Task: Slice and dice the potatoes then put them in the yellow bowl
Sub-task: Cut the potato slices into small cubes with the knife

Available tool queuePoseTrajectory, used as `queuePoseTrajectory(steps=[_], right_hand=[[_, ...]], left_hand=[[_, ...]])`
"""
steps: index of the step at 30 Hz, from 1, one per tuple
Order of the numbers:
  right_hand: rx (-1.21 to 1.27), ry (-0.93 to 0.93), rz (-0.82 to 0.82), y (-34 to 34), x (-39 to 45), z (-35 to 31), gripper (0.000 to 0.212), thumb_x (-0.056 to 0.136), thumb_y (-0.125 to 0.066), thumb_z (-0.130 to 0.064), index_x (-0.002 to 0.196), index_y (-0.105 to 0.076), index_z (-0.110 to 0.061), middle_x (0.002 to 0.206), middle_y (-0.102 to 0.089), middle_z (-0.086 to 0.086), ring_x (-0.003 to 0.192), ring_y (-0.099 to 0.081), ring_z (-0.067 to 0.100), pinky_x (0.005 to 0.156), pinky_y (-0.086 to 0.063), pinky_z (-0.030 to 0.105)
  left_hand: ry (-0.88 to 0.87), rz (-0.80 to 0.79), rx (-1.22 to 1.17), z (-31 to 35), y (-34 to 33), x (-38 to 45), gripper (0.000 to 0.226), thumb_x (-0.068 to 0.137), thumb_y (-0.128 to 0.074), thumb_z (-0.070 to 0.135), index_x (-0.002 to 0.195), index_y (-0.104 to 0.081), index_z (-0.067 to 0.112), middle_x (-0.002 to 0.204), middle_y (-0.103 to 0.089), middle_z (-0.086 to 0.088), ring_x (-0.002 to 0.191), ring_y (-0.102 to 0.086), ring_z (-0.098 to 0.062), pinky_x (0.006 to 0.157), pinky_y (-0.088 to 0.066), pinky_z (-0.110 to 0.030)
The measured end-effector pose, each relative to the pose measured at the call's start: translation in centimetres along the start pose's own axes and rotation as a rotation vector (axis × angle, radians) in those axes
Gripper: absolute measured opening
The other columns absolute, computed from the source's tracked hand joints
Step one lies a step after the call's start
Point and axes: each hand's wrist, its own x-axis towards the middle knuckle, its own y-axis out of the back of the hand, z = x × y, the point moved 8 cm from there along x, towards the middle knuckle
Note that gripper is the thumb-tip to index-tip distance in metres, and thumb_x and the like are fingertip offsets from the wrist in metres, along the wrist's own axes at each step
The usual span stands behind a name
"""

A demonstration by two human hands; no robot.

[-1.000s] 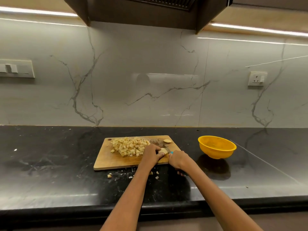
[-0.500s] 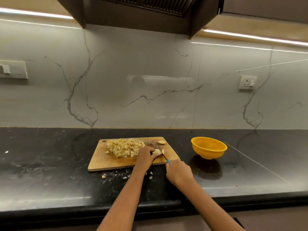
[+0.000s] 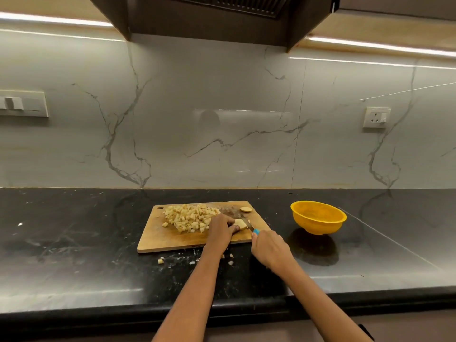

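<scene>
head view: left hand (image 3: 220, 228) pins a potato piece (image 3: 240, 223) on the cutting board (image 3: 172, 239), fingers curled over it; right hand (image 3: 269, 250) grips the knife (image 3: 248, 225); keep fingertips tucked, cut evenly; yellow bowl (image 3: 318, 219) waits right, diced pile (image 3: 190, 217) left.

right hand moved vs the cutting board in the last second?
Yes. The right hand has drawn back toward the person, clear of the cutting board's near right corner.
</scene>
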Motion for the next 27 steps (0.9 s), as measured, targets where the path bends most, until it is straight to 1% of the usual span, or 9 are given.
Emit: queuePoseTrajectory(steps=[9, 10, 12, 14, 16, 18, 22, 25, 27], right_hand=[[-0.047, -0.009, -0.080, -0.7, 0.3, -0.2, 0.038, 0.102, -0.035, -0.033, 0.115, -0.057, -0.005, 0.111, -0.063, 0.013, 0.101, -0.063, 0.026, 0.085, -0.051, 0.035], [-0.048, -0.020, -0.099, -0.7, 0.4, -0.4, 0.036, 0.102, -0.035, -0.031, 0.112, -0.057, -0.005, 0.106, -0.064, 0.013, 0.097, -0.064, 0.026, 0.083, -0.052, 0.035], [-0.038, -0.040, -0.165, -0.5, 0.8, -1.0, 0.030, 0.102, -0.032, -0.026, 0.105, -0.054, -0.005, 0.082, -0.060, 0.010, 0.075, -0.064, 0.023, 0.069, -0.053, 0.032], [-0.046, -0.054, -0.253, -0.3, 1.2, -1.9, 0.033, 0.102, -0.030, -0.020, 0.113, -0.052, 0.002, 0.067, -0.055, 0.011, 0.055, -0.056, 0.020, 0.054, -0.048, 0.028], [-0.056, -0.067, -0.312, -0.2, 1.5, -2.3, 0.037, 0.102, -0.030, -0.018, 0.123, -0.047, 0.007, 0.066, -0.055, 0.013, 0.051, -0.054, 0.020, 0.052, -0.048, 0.028], [-0.076, -0.054, -0.303, -0.1, 1.3, -2.3, 0.036, 0.102, -0.032, -0.019, 0.123, -0.048, 0.006, 0.072, -0.056, 0.013, 0.058, -0.056, 0.021, 0.060, -0.051, 0.030], [-0.261, 0.043, -0.168, -0.1, -1.1, -1.6, 0.031, 0.101, -0.038, -0.021, 0.123, -0.054, -0.005, 0.116, -0.060, 0.012, 0.106, -0.060, 0.026, 0.089, -0.048, 0.035], [-0.459, 0.113, -0.047, 0.1, -2.9, -1.6, 0.030, 0.102, -0.040, -0.020, 0.123, -0.056, -0.006, 0.120, -0.062, 0.010, 0.108, -0.062, 0.024, 0.085, -0.048, 0.032], [-0.444, 0.097, -0.005, 0.2, -3.3, -1.3, 0.032, 0.102, -0.039, -0.024, 0.121, -0.056, -0.005, 0.117, -0.063, 0.010, 0.105, -0.063, 0.023, 0.081, -0.049, 0.030]], left_hand=[[-0.015, -0.013, 0.020, 0.0, 0.1, 0.0, 0.037, 0.085, -0.067, 0.023, 0.118, -0.064, 0.006, 0.119, -0.065, -0.008, 0.113, -0.058, -0.017, 0.096, -0.041, -0.025], [-0.022, -0.017, 0.016, 0.0, 0.1, 0.0, 0.036, 0.085, -0.067, 0.024, 0.117, -0.064, 0.007, 0.118, -0.066, -0.008, 0.111, -0.059, -0.017, 0.096, -0.041, -0.025], [-0.038, -0.024, 0.016, 0.2, 0.2, -0.1, 0.036, 0.083, -0.069, 0.024, 0.114, -0.066, 0.007, 0.115, -0.067, -0.008, 0.108, -0.060, -0.017, 0.093, -0.042, -0.024], [-0.041, -0.028, 0.007, 0.2, 0.3, -0.2, 0.034, 0.083, -0.069, 0.024, 0.112, -0.067, 0.006, 0.113, -0.068, -0.008, 0.105, -0.061, -0.017, 0.091, -0.042, -0.024], [-0.039, -0.020, 0.002, 0.3, 0.5, -0.3, 0.033, 0.083, -0.070, 0.023, 0.111, -0.068, 0.006, 0.111, -0.069, -0.008, 0.104, -0.062, -0.017, 0.091, -0.043, -0.024], [-0.041, -0.007, 0.001, 0.2, 0.5, -0.3, 0.033, 0.082, -0.070, 0.023, 0.111, -0.068, 0.006, 0.112, -0.068, -0.008, 0.105, -0.062, -0.017, 0.091, -0.043, -0.024], [-0.041, 0.009, -0.002, 0.4, 0.6, -0.5, 0.035, 0.082, -0.070, 0.023, 0.112, -0.067, 0.006, 0.113, -0.068, -0.008, 0.106, -0.061, -0.016, 0.092, -0.043, -0.024], [-0.030, 0.008, -0.006, 0.4, 0.7, -0.6, 0.035, 0.083, -0.070, 0.022, 0.113, -0.066, 0.006, 0.114, -0.067, -0.008, 0.108, -0.060, -0.017, 0.094, -0.042, -0.025], [-0.028, 0.006, -0.005, 0.3, 0.7, -0.6, 0.034, 0.083, -0.069, 0.021, 0.114, -0.066, 0.007, 0.115, -0.067, -0.008, 0.110, -0.059, -0.017, 0.095, -0.041, -0.025]])
